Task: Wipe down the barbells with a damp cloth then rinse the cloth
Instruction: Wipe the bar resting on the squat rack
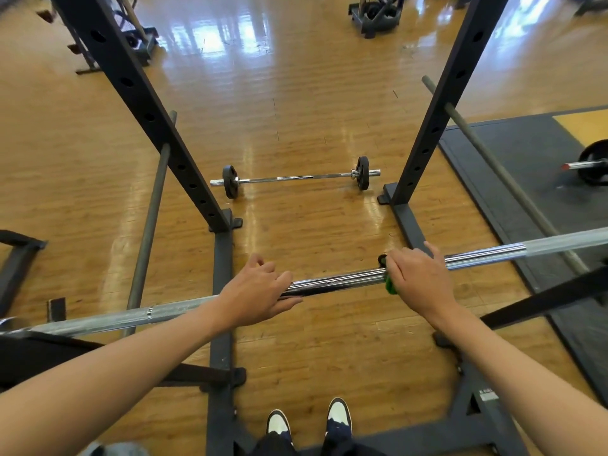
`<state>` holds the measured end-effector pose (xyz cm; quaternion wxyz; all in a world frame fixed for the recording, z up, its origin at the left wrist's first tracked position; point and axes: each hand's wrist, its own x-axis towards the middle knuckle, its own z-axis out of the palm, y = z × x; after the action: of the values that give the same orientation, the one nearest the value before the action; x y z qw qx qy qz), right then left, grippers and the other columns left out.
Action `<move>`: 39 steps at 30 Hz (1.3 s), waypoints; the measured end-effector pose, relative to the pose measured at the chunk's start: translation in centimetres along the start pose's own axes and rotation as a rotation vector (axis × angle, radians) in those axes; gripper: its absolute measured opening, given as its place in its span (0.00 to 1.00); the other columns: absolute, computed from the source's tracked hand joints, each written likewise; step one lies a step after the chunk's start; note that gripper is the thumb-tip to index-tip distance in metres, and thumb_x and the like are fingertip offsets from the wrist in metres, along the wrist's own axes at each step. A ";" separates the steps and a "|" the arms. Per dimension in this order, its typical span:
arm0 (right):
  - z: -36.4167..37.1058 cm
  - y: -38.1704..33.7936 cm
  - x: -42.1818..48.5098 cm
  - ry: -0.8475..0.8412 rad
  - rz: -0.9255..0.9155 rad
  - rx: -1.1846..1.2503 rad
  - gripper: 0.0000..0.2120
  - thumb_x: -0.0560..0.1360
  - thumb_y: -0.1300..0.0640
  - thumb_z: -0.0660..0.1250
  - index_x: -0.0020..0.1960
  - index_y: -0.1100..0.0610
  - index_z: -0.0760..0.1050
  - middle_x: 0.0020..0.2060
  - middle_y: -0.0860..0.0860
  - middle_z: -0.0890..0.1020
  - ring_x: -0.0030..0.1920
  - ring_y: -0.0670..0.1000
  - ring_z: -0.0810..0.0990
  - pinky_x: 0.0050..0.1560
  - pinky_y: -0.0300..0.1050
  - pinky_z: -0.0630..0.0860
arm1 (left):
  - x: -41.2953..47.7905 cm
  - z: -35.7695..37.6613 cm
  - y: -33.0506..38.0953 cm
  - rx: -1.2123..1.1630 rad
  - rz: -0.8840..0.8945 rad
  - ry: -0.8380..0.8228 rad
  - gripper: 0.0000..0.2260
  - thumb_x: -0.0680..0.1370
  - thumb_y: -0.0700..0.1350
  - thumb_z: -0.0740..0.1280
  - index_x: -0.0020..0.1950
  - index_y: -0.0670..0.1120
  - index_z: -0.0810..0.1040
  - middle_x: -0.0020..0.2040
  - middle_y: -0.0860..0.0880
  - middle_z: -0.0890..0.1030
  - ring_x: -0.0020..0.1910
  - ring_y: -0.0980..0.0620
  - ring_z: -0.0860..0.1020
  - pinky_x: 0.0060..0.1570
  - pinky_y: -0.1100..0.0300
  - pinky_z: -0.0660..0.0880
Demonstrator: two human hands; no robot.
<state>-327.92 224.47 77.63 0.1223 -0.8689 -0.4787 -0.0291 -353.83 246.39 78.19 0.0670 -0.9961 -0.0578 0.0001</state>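
Nearest to you, your two shoes (309,422) stand on the wooden floor (312,232), inside the base of the squat rack (222,340). In front of them the racked barbell (342,279) lies across the rack. Your left hand (260,291) holds its shaft between fingers and thumb. Your right hand (418,278), near the left one, grasps a green cloth (391,286) around the shaft. Farther away, a second barbell (296,177) with small black plates lies on the floor.
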 end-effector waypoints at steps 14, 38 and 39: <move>0.2 -1.3 0.1 0.044 0.057 0.005 0.19 0.81 0.49 0.50 0.38 0.50 0.73 0.33 0.45 0.77 0.39 0.53 0.79 0.66 0.59 0.67 | 0.0 0.0 0.1 0.013 0.003 0.027 0.25 0.83 0.66 0.47 0.48 0.51 0.75 0.38 0.56 0.80 0.38 0.52 0.75 0.55 0.51 0.69; 1.4 -1.6 -1.9 0.083 -0.301 -0.051 0.14 0.84 0.48 0.56 0.61 0.51 0.77 0.49 0.48 0.80 0.50 0.54 0.78 0.68 0.61 0.67 | -0.1 0.0 0.1 0.012 0.003 0.033 0.26 0.83 0.67 0.46 0.48 0.51 0.75 0.37 0.56 0.79 0.37 0.52 0.75 0.54 0.52 0.68; 1.1 -0.1 -1.8 0.089 -0.294 -0.057 0.15 0.84 0.48 0.55 0.61 0.51 0.77 0.49 0.48 0.80 0.50 0.55 0.78 0.68 0.62 0.67 | -0.1 -0.1 0.1 0.012 0.003 0.038 0.25 0.83 0.67 0.47 0.48 0.51 0.75 0.37 0.56 0.79 0.37 0.53 0.75 0.54 0.52 0.68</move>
<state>-329.08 223.32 76.27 0.1133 -0.7904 -0.5938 -0.0989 -353.94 246.26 78.22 0.0742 -0.9956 -0.0548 -0.0186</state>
